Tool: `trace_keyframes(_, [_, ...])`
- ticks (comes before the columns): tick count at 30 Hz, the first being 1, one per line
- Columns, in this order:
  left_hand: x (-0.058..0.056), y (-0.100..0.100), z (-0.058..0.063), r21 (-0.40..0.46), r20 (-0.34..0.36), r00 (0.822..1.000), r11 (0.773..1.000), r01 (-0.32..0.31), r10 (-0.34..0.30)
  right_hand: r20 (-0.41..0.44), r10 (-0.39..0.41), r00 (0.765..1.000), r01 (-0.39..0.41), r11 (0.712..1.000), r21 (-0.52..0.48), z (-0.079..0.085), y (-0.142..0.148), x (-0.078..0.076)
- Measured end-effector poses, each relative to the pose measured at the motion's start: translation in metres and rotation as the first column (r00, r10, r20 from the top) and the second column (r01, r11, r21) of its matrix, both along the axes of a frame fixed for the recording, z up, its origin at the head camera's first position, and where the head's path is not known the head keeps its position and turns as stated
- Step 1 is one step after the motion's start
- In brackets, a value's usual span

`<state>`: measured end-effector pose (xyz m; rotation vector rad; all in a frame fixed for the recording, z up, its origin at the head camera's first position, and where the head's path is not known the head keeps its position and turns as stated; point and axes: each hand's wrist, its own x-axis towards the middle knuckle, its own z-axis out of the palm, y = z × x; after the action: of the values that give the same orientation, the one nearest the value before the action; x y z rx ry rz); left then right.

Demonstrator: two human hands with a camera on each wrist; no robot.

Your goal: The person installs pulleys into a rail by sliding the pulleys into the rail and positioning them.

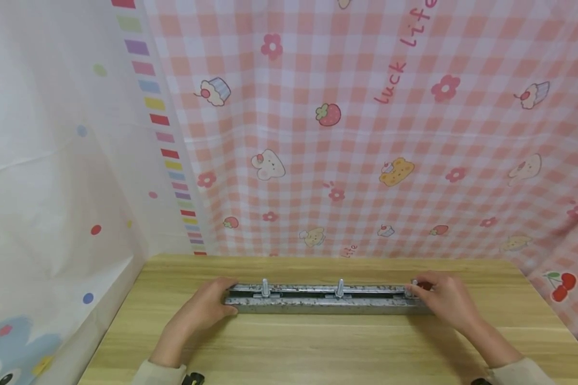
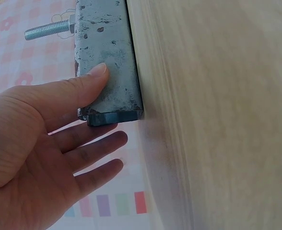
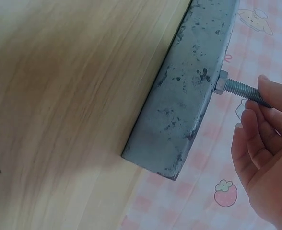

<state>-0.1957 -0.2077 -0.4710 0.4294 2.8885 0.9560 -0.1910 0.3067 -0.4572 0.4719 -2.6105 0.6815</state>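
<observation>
A scuffed grey metal strut channel [image 1: 318, 307] lies lengthwise on the table with its slot facing up. Two threaded bolts stand upright from the slot, one left of the middle [image 1: 265, 289] and one near the middle [image 1: 339, 289]. My left hand [image 1: 204, 302] grips the channel's left end, thumb on the front face and fingers behind; in the left wrist view the other fingers spread past the end. At the right end, my right hand [image 1: 445, 299] pinches the tip of a third bolt [image 3: 241, 89] between thumb and fingers. A hex nut [image 3: 220, 82] sits at that bolt's base.
The wooden table [image 1: 308, 347] extends in front of the channel and to both sides. A pink checked cloth [image 1: 356, 208] hangs behind its back edge, and a white cloth with coloured dots [image 1: 67, 187] hangs at the left.
</observation>
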Motion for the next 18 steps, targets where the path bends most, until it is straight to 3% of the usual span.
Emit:
trace_keyframes(6, [-0.0001,0.0001,-0.0002,0.003,-0.016,1.0,1.0,0.003,-0.003,-0.027,0.003,1.0,-0.003,1.0,-0.009,-0.0014,-0.0046,-0.0006])
trace_keyframes(18, [0.0009,0.0007,0.0017,0.004,-0.022,1.0,1.0,0.004,-0.004,0.007,0.002,1.0,-0.001,1.0,-0.024,-0.0022,-0.0096,-0.0024])
